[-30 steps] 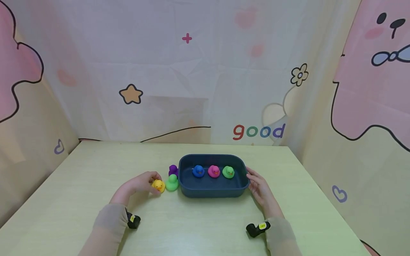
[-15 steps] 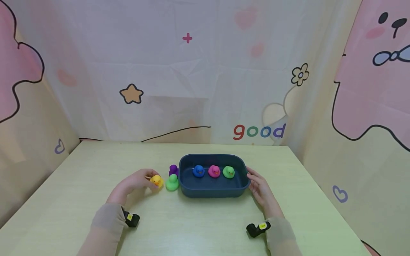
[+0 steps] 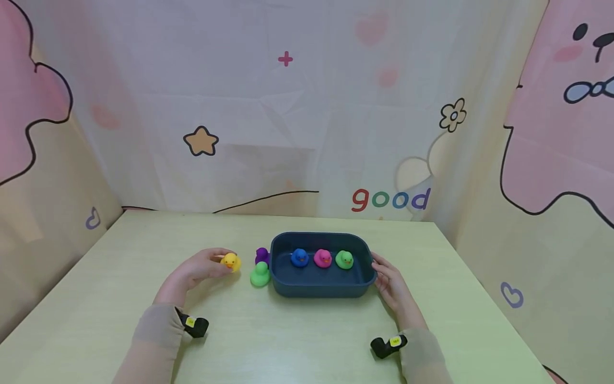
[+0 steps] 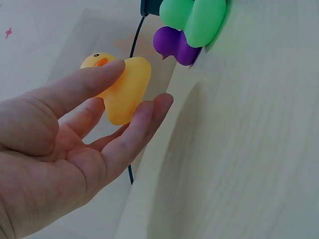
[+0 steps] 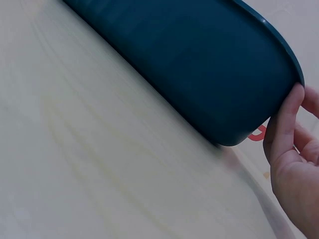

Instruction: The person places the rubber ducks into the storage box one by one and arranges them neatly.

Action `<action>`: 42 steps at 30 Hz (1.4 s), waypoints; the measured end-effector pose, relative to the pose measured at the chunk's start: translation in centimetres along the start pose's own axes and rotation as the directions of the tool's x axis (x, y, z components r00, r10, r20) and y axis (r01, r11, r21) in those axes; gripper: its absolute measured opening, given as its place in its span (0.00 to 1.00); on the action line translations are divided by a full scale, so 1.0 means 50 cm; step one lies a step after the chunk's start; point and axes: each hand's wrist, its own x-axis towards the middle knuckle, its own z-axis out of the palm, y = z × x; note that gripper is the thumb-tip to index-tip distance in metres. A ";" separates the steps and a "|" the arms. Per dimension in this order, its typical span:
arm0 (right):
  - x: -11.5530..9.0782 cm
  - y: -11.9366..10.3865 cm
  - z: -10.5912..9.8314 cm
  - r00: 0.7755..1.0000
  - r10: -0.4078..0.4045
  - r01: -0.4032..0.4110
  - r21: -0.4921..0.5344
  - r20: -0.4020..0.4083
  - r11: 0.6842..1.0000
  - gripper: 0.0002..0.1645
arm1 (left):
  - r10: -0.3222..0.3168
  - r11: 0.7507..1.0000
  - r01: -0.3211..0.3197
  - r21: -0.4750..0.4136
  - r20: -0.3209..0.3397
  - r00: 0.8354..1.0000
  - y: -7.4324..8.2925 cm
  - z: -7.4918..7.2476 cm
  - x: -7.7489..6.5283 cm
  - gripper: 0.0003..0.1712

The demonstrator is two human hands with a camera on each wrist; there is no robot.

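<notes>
My left hand point(image 3: 203, 266) pinches a yellow rubber duck point(image 3: 231, 262), held off the table. In the left wrist view my thumb lies across the duck point(image 4: 132, 82) and the fingertips are at its underside. To its right, a light green duck point(image 3: 260, 276) and a purple duck point(image 3: 261, 256) sit beside the left end of a dark blue plastic basin point(image 3: 320, 291). Inside the basin, a blue duck point(image 3: 300, 258), a pink duck point(image 3: 323, 258) and another green duck point(image 3: 344, 260) stand in a row. My right hand point(image 3: 393, 285) touches the basin's right end with fairly straight fingers.
The pale wooden table point(image 3: 288, 341) meets a printed cloth backdrop point(image 3: 249, 106) at its far edge, and cloth sides rise left and right. A small black camera point(image 3: 194, 324) is worn at my left wrist, another black camera point(image 3: 387, 345) at my right.
My left hand has lifted the yellow duck from beside the light green one and drawn it up and to the left. The right hand stays at the basin's end.
</notes>
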 end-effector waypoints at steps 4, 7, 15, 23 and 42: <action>-0.003 0.000 -0.003 1.000 -0.005 0.005 0.006 0.004 1.000 0.21 | -0.021 0.997 0.021 -0.077 -0.002 1.000 -0.002 0.000 0.006 0.32; -0.004 -0.001 -0.005 1.000 -0.006 0.006 0.008 0.010 1.000 0.21 | -0.020 0.995 0.020 -0.094 0.000 1.000 -0.002 -0.001 0.007 0.33; -0.006 -0.001 -0.004 1.000 -0.003 0.003 0.008 0.006 1.000 0.21 | -0.016 0.992 0.016 -0.126 -0.001 1.000 -0.008 -0.004 0.013 0.34; -0.005 0.000 -0.001 1.000 -0.006 0.006 0.014 -0.008 1.000 0.19 | 0.003 0.986 0.001 -0.167 0.025 1.000 -0.007 -0.009 0.008 0.40; -0.004 0.001 0.000 0.999 -0.031 0.031 -0.013 0.009 0.999 0.21 | 0.007 0.980 -0.019 -0.196 -0.063 0.998 -0.005 0.023 0.027 0.35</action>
